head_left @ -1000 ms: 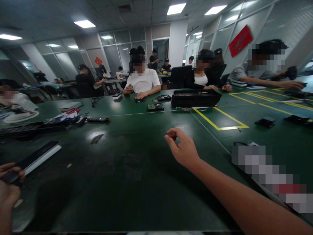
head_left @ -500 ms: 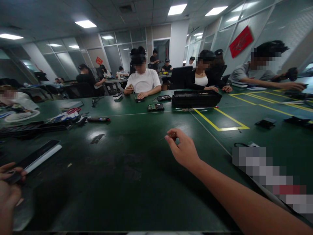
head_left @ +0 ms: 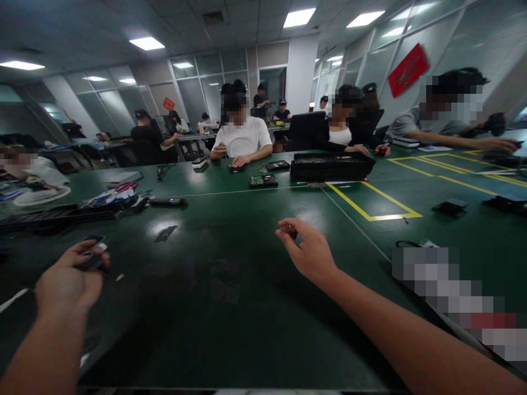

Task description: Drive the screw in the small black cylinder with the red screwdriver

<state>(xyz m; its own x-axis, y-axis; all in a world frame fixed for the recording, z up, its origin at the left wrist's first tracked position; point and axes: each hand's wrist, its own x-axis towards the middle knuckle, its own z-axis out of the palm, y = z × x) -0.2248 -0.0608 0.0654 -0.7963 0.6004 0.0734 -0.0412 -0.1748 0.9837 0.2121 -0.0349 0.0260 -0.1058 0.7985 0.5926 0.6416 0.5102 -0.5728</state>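
My left hand (head_left: 76,274), at the left above the green table (head_left: 230,340), has its fingers curled round a small dark object (head_left: 89,262). A dark and white long item (head_left: 99,245) lies mostly hidden behind that hand. Near the middle of the table, my right hand (head_left: 302,244) is raised with its fingers pinched round a small brownish thing (head_left: 290,230), too small to name.
A long black tray (head_left: 331,167) and a circuit board (head_left: 263,181) lie toward the far edge. Left are a black pen-like tool (head_left: 168,202) and cluttered tools (head_left: 115,195). A blurred sheet (head_left: 457,299) is at the right. People sit across the table.
My left hand has come in from the left edge, rightward and up, with the dark object in it, and now covers much of the long item. My right hand has barely moved.
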